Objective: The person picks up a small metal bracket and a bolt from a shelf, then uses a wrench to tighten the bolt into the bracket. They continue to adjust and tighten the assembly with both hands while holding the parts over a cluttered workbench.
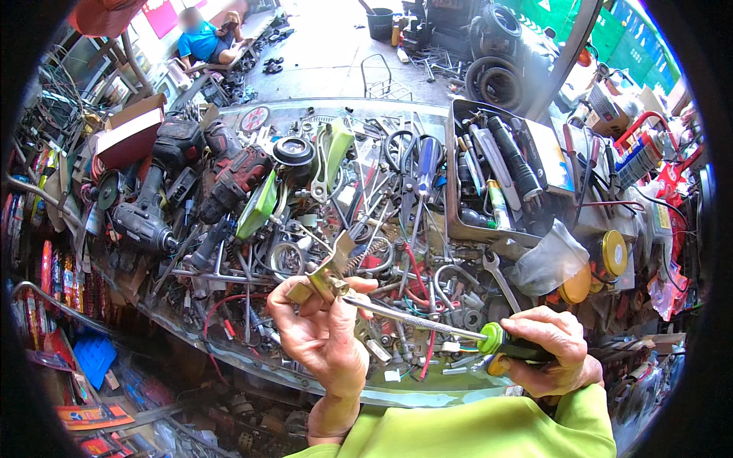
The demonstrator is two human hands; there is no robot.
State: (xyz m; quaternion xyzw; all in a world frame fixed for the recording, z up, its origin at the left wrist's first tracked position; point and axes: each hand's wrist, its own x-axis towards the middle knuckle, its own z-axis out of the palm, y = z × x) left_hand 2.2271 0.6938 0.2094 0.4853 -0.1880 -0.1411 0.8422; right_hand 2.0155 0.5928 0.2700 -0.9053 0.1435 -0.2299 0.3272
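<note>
My left hand (327,343) pinches a bent, brass-coloured metal bracket (330,275) in front of me, above the cluttered glass-topped bench. A screwdriver (420,323) runs across to it from the right, its long shank ending at a fitting on the bracket near my left fingertips. Whether its tip sits in a screw is too small to tell. Around its green and black handle, my right hand (553,347) is closed. Just beyond my right hand lies an open-ended spanner (500,281). Loose nuts, bolts and springs are strewn beneath both hands.
Two cordless drills (145,214) stand at the left. A metal tray (489,233) of tools and a plastic bag (546,261) are at the right. Scissors (408,183) lie mid-bench. Beyond are tyres (495,82) and a seated person in blue (200,46).
</note>
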